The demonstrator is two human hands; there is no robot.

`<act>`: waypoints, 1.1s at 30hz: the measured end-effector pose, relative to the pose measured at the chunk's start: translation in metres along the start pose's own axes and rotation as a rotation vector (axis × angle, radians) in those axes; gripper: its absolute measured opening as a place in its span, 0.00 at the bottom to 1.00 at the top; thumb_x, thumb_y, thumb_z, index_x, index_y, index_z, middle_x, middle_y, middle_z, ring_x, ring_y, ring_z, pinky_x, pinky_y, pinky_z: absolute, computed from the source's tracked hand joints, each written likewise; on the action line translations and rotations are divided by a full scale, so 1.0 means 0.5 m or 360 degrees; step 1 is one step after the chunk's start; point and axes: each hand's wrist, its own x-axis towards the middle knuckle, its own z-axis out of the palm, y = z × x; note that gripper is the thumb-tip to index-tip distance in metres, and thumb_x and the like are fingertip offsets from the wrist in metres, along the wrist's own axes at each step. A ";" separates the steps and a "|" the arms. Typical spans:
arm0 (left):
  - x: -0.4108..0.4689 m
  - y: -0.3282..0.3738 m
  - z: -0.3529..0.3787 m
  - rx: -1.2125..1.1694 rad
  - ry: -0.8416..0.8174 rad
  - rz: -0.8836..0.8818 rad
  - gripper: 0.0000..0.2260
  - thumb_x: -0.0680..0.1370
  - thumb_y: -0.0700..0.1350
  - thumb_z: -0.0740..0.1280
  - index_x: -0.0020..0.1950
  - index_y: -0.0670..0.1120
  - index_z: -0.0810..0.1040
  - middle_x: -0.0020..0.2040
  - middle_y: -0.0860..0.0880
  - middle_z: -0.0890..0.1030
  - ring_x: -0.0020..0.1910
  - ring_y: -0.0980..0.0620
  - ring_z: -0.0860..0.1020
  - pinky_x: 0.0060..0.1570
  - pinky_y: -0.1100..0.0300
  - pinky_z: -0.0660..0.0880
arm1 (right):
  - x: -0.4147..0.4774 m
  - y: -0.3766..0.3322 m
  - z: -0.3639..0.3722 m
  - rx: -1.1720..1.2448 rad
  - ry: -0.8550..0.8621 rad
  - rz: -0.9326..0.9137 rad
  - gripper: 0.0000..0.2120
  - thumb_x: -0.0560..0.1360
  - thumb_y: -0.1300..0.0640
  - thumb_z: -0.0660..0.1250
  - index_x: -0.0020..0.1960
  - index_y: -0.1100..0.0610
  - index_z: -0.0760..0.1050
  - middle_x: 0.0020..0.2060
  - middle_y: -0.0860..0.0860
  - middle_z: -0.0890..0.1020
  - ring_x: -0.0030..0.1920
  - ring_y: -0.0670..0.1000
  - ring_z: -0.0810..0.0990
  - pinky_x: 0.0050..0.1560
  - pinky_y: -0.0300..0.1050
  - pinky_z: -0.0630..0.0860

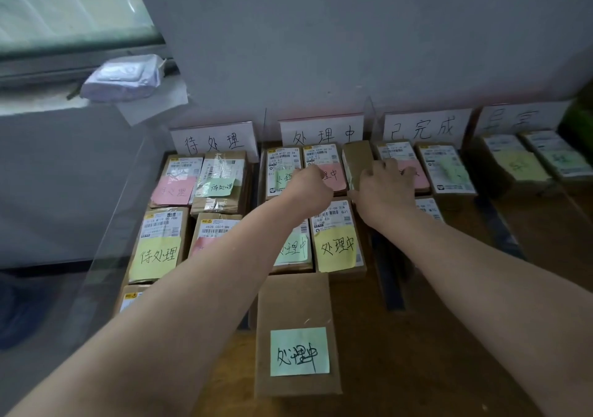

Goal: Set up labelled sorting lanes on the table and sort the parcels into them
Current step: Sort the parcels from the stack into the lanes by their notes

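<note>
At back of the middle lane, a plain brown parcel [356,163] stands on edge, unlabelled face up. Right hand [386,188] grips its side; left hand [309,188] rests curled on pink-noted parcel [324,168].

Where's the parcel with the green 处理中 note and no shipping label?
Head view, bottom centre: the plain brown parcel lies flat at the near end of the 处理中 lane, just in front of the parcel with the yellow 处理中 note, between the two forearms.

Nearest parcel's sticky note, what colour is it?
Light green, with black handwriting; the sticky note shows clearly in the head view.
</note>
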 end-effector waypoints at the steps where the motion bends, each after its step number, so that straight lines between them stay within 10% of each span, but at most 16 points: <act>1: -0.003 0.001 -0.001 0.0035 -0.0010 0.0015 0.25 0.79 0.35 0.61 0.76 0.45 0.64 0.73 0.42 0.66 0.56 0.47 0.75 0.41 0.62 0.74 | 0.000 -0.001 -0.001 0.0031 0.0014 -0.0023 0.23 0.79 0.42 0.57 0.66 0.56 0.71 0.63 0.55 0.72 0.66 0.57 0.64 0.61 0.57 0.64; 6: -0.026 0.002 -0.013 0.0348 -0.0057 0.0088 0.26 0.78 0.35 0.61 0.76 0.46 0.65 0.71 0.43 0.70 0.65 0.41 0.72 0.62 0.47 0.74 | -0.018 -0.003 -0.009 0.0112 -0.0039 -0.0105 0.22 0.79 0.46 0.60 0.69 0.56 0.67 0.66 0.55 0.70 0.68 0.57 0.63 0.62 0.57 0.65; 16: -0.108 0.040 -0.036 0.0963 -0.0037 0.0385 0.19 0.81 0.42 0.63 0.73 0.45 0.69 0.71 0.44 0.72 0.71 0.42 0.67 0.72 0.47 0.59 | -0.156 0.055 -0.051 0.0250 -0.0033 -0.0230 0.21 0.80 0.47 0.59 0.70 0.55 0.66 0.68 0.53 0.70 0.68 0.55 0.67 0.64 0.56 0.68; 23: -0.171 0.160 0.044 0.1030 -0.0125 0.0627 0.12 0.80 0.50 0.64 0.61 0.47 0.75 0.61 0.47 0.77 0.59 0.45 0.75 0.61 0.51 0.72 | -0.268 0.192 -0.071 0.0227 -0.0019 -0.0084 0.22 0.81 0.47 0.58 0.73 0.53 0.64 0.69 0.53 0.70 0.67 0.53 0.69 0.62 0.54 0.69; 33: -0.351 0.475 0.349 0.0979 -0.0255 0.0985 0.19 0.81 0.49 0.64 0.71 0.46 0.71 0.67 0.46 0.75 0.64 0.45 0.73 0.61 0.52 0.73 | -0.537 0.606 -0.065 0.0313 0.0016 0.0378 0.20 0.81 0.48 0.57 0.71 0.51 0.67 0.71 0.51 0.68 0.71 0.53 0.65 0.67 0.55 0.66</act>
